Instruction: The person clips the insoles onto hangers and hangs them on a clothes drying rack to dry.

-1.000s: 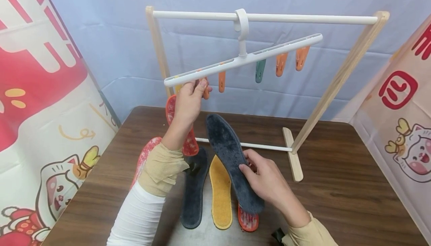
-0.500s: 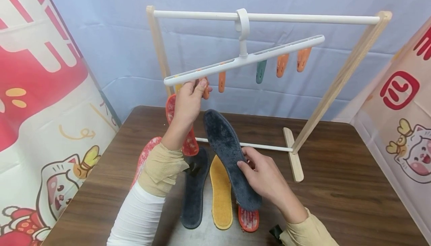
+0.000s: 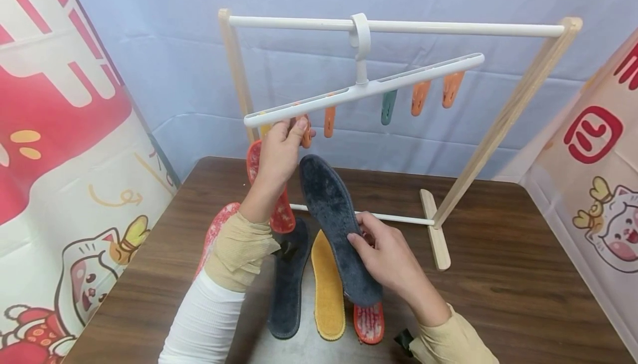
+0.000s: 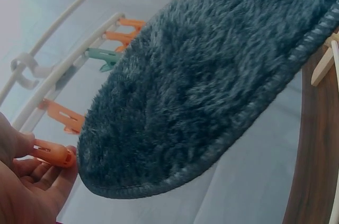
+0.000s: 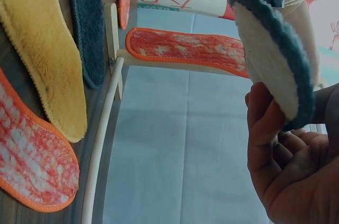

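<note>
My right hand (image 3: 391,259) holds a dark grey fuzzy insole (image 3: 324,200) by its side edge, thumb on the furry face. Its pale underside shows in the right wrist view. At the low left end of a tilted white hanger (image 3: 319,104), my left hand (image 3: 277,156) pinches an orange clip (image 4: 53,153). The insole's upper tip is just below and to the right of that hand in the head view. Beside the left wrist, a red insole (image 5: 185,52) hangs near a yellow clip (image 3: 264,130), which the hand partly hides.
The hanger hooks over the white top bar (image 3: 448,27) of a wooden-legged rack. More orange clips (image 3: 420,98) and a green clip (image 3: 388,107) hang along it. On the brown table (image 3: 508,275) lie yellow (image 3: 329,292), dark grey (image 3: 286,297) and red insoles (image 3: 369,322).
My right hand has raised the dark grey insole slightly up and to the left, towards the pinched clip. The left hand stays at the clip.
</note>
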Demonstrator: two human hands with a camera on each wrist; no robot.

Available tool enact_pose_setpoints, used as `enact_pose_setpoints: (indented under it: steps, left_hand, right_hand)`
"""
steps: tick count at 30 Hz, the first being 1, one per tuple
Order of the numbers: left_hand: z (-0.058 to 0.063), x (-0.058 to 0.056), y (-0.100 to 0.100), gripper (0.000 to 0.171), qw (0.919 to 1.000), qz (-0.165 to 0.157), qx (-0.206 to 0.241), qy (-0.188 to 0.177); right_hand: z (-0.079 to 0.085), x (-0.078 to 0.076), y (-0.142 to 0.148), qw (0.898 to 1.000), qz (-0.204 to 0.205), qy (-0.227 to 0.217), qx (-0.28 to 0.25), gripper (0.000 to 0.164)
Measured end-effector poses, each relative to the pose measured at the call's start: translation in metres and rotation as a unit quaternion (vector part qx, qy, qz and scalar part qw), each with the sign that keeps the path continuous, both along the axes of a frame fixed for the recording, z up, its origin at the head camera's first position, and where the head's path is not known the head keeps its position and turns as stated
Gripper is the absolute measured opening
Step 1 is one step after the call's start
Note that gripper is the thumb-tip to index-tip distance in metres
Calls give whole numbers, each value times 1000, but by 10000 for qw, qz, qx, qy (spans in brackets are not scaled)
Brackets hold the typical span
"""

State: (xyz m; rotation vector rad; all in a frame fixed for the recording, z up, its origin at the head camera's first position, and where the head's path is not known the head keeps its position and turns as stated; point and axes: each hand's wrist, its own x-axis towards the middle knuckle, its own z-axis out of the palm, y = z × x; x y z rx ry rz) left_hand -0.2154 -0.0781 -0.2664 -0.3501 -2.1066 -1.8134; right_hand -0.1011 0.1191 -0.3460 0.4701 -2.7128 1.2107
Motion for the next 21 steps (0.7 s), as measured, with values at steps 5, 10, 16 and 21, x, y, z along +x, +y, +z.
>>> enact_pose_setpoints:
  steps: [5, 10, 16, 21]
  left_hand:
    - [-1, 0, -1, 26, 10000, -13, -51, 75]
    - [-1, -1, -1, 29, 10000, -15, -30, 53]
    - [-1, 1, -1, 30, 10000, -78, 53, 30]
    - [0, 1, -1, 33, 10000, -13, 8, -66]
  right_hand:
    - [0, -1, -3, 9999, -22, -103, -127, 18]
    - [1, -2, -5, 9997, -1, -187, -187, 14]
    - [3, -4, -7, 9995, 9, -217, -236, 14]
    - [5, -4, -8, 9992, 10, -297, -255, 14]
